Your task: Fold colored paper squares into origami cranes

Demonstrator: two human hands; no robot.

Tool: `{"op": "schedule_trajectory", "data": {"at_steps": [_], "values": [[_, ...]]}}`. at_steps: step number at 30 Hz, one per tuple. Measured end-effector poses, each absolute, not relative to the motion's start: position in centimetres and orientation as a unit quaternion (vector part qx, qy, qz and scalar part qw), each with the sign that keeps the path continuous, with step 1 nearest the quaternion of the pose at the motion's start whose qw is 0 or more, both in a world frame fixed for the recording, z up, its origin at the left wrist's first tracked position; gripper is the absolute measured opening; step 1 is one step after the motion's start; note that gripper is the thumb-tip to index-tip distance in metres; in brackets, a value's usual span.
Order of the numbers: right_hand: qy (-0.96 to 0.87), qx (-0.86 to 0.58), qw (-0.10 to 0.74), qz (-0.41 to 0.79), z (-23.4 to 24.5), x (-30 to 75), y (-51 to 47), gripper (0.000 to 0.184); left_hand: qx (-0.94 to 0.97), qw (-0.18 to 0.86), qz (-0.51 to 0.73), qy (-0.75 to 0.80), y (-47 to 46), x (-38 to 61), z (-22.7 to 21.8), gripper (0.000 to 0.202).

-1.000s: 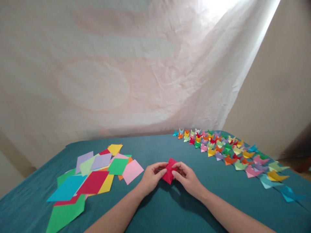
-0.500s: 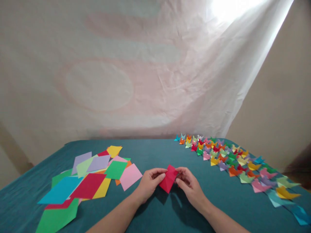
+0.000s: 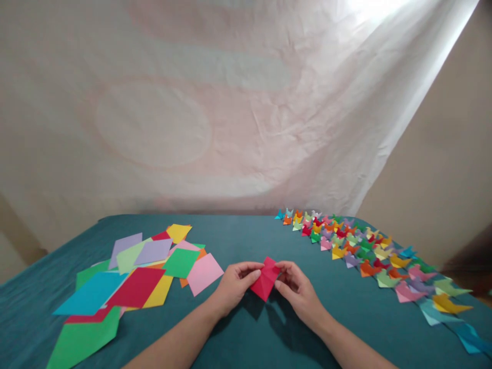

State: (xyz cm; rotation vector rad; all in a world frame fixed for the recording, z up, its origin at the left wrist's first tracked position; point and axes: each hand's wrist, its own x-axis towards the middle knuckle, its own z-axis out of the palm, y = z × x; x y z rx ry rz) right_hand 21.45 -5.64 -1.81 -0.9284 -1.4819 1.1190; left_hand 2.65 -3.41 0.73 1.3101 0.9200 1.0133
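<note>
Between my hands, just above the table, is a small red folded paper (image 3: 265,281), roughly diamond-shaped, with crease lines fanning over its face. My left hand (image 3: 238,283) pinches its left edge between thumb and fingers. On the opposite side, my right hand (image 3: 295,287) grips the right edge near the upper corner, fingertips closed on the paper. The back of the paper and the fingers behind it are hidden.
Loose coloured paper squares (image 3: 138,288) lie overlapping on the left of the dark green tablecloth (image 3: 230,236). Several rows of folded paper birds (image 3: 369,266) stand along the right side. A pale cloth sheet (image 3: 192,113) hangs behind the table.
The view has shifted slightly, so the table sits a little higher. The red paper lies a bit flatter and more spread between my hands; both still hold it.
</note>
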Motion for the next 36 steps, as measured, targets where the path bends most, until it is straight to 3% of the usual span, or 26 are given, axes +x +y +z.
{"op": "schedule_trajectory", "data": {"at_steps": [20,29,36], "values": [[-0.611,-0.409,0.490,0.467,-1.2,21.2,-5.0,0.021,0.585,0.594,0.416,0.363,-3.5,2.6,0.2,0.033],[-0.650,-0.407,0.485,0.421,-1.0,21.6,-5.2,0.018,0.661,0.525,0.401,0.357,-3.3,2.3,-0.1,0.025],[-0.643,-0.411,0.473,0.441,-1.5,21.6,-5.0,0.019,0.660,0.536,0.401,0.342,-3.2,2.2,-0.4,0.023]]}}
